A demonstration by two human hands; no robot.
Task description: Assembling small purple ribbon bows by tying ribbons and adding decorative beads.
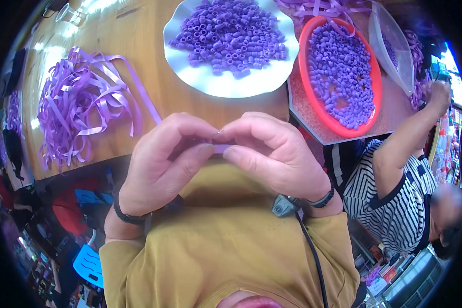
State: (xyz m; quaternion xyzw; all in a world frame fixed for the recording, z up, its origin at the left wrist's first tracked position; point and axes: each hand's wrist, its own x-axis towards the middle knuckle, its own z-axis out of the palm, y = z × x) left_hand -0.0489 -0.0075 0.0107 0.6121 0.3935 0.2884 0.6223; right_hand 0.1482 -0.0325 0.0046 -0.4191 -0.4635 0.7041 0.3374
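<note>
Close in front of my chest, at the table's near edge, both hands meet fingertip to fingertip. My left hand (172, 159) pinches a purple ribbon (220, 148) with thumb and forefinger. My right hand (277, 151) is closed on the same ribbon, and a short stretch of it shows between the thumbs. From behind my left hand a strip runs back to a tangled heap of purple ribbon (77, 110) on the left. Beyond my hands stands a white wavy-rimmed plate (210, 87) bearing many small purple ring-shaped beads (231, 36). Anything smaller between the fingertips is hidden.
A red oval tray (377, 92) of similar beads sits at the right, beside a clear plastic container (403, 61). More ribbon (323, 7) lies at the far right. Another person in a striped shirt (385, 205) sits on the right. A glass (71, 15) stands far left.
</note>
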